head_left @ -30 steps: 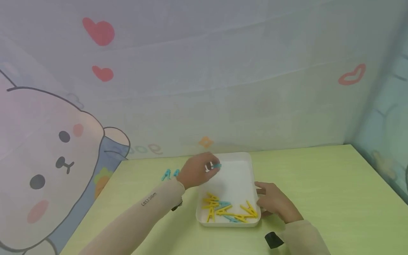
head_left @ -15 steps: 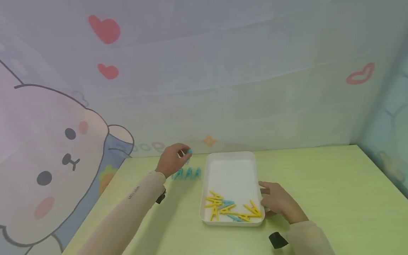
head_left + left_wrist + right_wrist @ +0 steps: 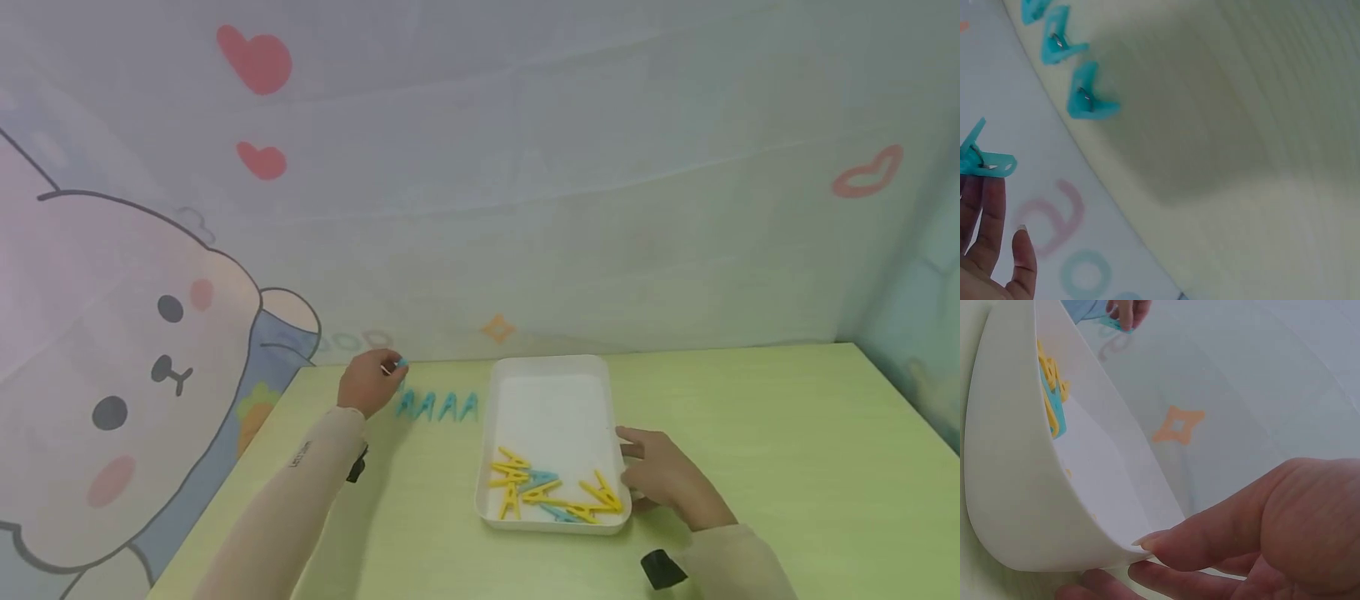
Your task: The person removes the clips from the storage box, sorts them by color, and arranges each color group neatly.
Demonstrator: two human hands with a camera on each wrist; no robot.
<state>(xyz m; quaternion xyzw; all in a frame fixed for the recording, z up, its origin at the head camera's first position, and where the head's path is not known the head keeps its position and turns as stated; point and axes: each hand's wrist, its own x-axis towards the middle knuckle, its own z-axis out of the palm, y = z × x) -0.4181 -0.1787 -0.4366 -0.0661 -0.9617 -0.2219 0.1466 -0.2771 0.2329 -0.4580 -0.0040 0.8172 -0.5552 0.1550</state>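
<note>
A V-shaped turquoise plastic clothespin point(image 3: 985, 161) with a metal spring is pinched in the fingers of the left hand point(image 3: 370, 384), near the left end of a row of four matching clothespins point(image 3: 449, 402) on the pale green table point(image 3: 757, 433). The right hand point(image 3: 667, 477) grips the rim of a white rectangular tray point(image 3: 551, 402), thumb above, fingers below; yellow clothespins point(image 3: 511, 500) and two more turquoise ones point(image 3: 538, 480) lie inside. A second ago the left hand was over the tray; now it is well to the left.

A pale green table point(image 3: 765, 433) bears a white tray point(image 3: 551, 408) beside four turquoise clothespins point(image 3: 450, 403).
</note>
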